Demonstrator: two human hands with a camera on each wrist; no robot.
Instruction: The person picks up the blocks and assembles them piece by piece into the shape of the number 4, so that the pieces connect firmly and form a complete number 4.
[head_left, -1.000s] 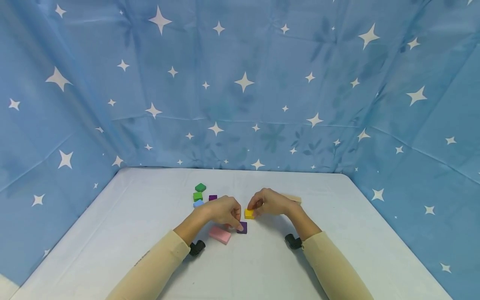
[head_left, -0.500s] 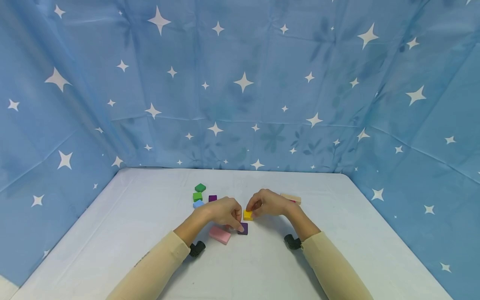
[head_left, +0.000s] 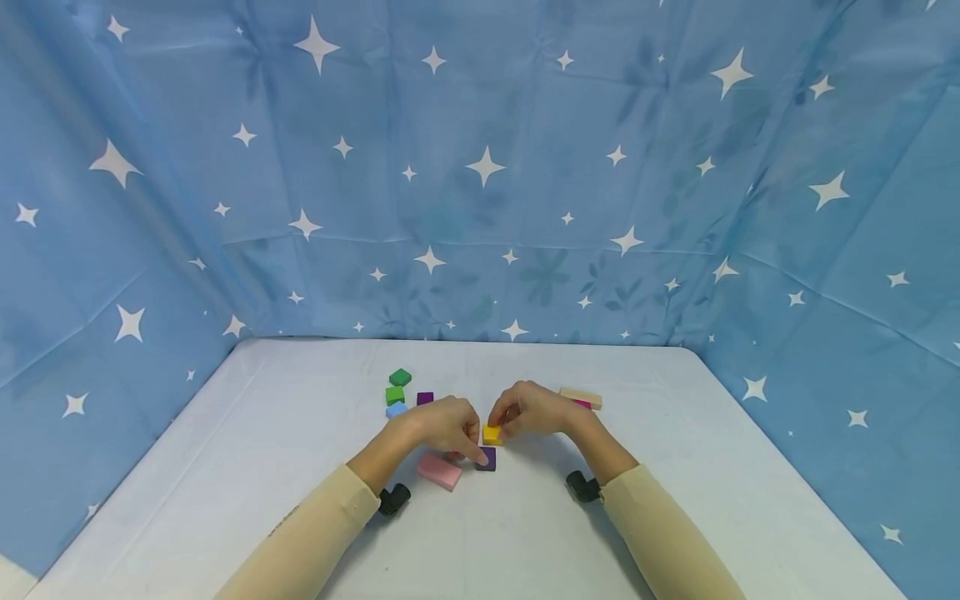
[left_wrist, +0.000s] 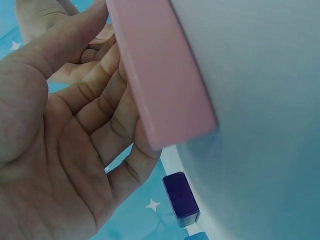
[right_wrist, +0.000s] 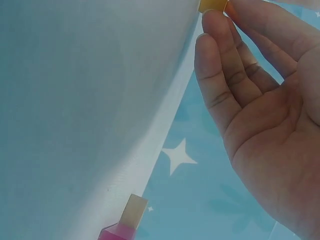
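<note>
In the head view my left hand holds a dark purple block at mid-table, the thumb on its near-left side; the other fingertips are partly hidden. My right hand pinches a yellow block just beyond the purple one, a small gap between the two. A pink oblong block lies beside the left hand, nearer to me. The left wrist view has this pink block large in front of the fingers, hiding the fingertips. At the top of the right wrist view, the yellow block meets the fingertips.
Behind the left hand lie a dark green block, a bright green block, a light blue block and another purple block. Beyond the right wrist are a wooden block and a magenta block. A starry blue curtain surrounds the white table.
My right hand has brought the yellow block slightly left and toward me, closer to the purple block. The left hand and its purple block have barely shifted.
</note>
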